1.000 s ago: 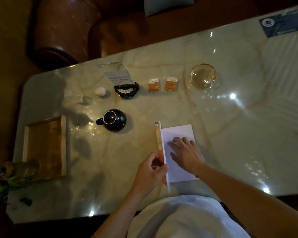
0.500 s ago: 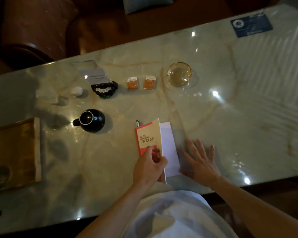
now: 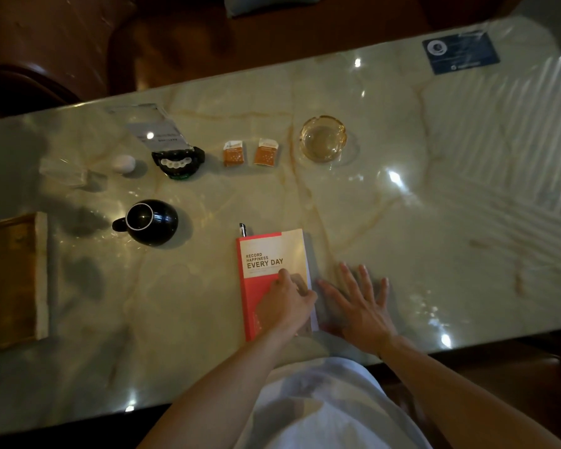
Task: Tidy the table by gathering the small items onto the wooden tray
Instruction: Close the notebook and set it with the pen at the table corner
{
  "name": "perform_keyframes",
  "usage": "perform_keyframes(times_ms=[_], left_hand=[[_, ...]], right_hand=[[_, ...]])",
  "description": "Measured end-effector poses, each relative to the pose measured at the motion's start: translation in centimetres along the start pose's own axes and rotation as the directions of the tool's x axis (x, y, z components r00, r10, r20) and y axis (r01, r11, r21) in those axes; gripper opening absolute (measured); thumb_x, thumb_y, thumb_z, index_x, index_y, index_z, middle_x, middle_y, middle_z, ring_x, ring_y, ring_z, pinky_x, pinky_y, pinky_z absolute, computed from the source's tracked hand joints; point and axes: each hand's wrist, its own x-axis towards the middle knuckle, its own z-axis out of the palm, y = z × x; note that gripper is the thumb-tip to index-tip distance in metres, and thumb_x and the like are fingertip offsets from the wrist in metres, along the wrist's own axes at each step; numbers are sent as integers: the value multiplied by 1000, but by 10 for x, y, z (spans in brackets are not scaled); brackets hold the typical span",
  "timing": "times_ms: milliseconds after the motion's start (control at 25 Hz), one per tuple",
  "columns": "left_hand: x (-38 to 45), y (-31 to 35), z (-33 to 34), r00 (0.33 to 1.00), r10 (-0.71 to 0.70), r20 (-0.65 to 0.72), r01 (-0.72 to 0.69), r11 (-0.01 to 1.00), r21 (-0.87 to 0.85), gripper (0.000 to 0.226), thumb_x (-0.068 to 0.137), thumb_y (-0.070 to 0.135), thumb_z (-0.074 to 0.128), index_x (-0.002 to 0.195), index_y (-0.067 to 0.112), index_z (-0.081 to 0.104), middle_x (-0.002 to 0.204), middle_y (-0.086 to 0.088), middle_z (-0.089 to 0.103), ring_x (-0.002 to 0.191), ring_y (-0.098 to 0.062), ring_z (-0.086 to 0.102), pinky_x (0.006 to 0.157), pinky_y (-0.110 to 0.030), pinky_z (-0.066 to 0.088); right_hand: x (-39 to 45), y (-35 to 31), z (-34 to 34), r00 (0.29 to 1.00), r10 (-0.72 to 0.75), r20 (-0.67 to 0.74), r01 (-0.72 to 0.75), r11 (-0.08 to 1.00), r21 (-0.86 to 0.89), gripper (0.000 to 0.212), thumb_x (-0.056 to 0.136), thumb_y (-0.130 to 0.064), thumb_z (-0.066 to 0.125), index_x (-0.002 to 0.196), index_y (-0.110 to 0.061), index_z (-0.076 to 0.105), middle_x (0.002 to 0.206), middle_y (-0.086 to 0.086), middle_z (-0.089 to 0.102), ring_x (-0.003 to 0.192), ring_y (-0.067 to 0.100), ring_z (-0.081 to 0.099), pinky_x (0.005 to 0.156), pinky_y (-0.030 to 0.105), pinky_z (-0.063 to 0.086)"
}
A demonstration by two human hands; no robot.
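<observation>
Wooden tray far off to left of my left hand, at table edge. Black cup between tray and my hand, up a bit. White egg and two orange packets far up past my fingers. My left hand rests on closed red notebook, fingers bent on cover. Pen tip pokes out top. My right hand just beside, spread flat on table.
</observation>
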Motion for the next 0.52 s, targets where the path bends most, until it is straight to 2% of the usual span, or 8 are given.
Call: perform_keyframes(times_ms=[160, 240, 320, 440, 520], left_hand=[[1, 3, 5, 999, -35, -8, 36, 996, 87, 51, 80, 51, 58, 112, 13, 42, 108, -12, 63, 97, -37, 63, 76, -43, 53], [1, 3, 4, 997, -75, 10, 73, 991, 113, 57, 80, 56, 58, 114, 12, 42, 111, -13, 62, 99, -37, 63, 78, -43, 52], [3, -2, 1, 995, -69, 72, 64, 995, 74, 55, 82, 52, 59, 116, 11, 44, 114, -13, 61, 103, -37, 62, 81, -44, 52], [2, -24, -11, 985, 87, 149, -75, 993, -86, 40, 89, 40, 58, 118, 12, 54, 120, -10, 61, 106, -28, 61, 88, -39, 50], [0, -43, -21, 988, 142, 55, -132, 979, -153, 30, 89, 32, 60, 114, 16, 60, 121, -5, 59, 106, -22, 60, 90, -36, 50]], right_hand=[[2, -10, -12, 994, 57, -92, -46, 991, 123, 59, 92, -48, 49, 146, -48, 25, 163, 0, -3, 147, 35, -9, 111, 70, 1], [5, -17, -17, 985, 105, -137, -79, 980, 184, 52, 95, -43, 47, 145, -43, 32, 162, 2, 8, 147, 34, -1, 113, 69, 7], [8, -24, -20, 977, 143, -157, -107, 970, 218, 54, 94, -47, 47, 145, -41, 32, 160, 3, 12, 146, 35, 2, 112, 68, 11], [10, -40, -17, 983, 133, -127, -101, 968, 228, 67, 90, -59, 49, 148, -44, 21, 161, 3, 2, 146, 36, -5, 111, 70, 6], [11, -50, -11, 991, 109, -72, -93, 975, 201, 78, 85, -65, 51, 149, -47, 10, 162, 1, -8, 146, 36, -13, 109, 72, 0]])
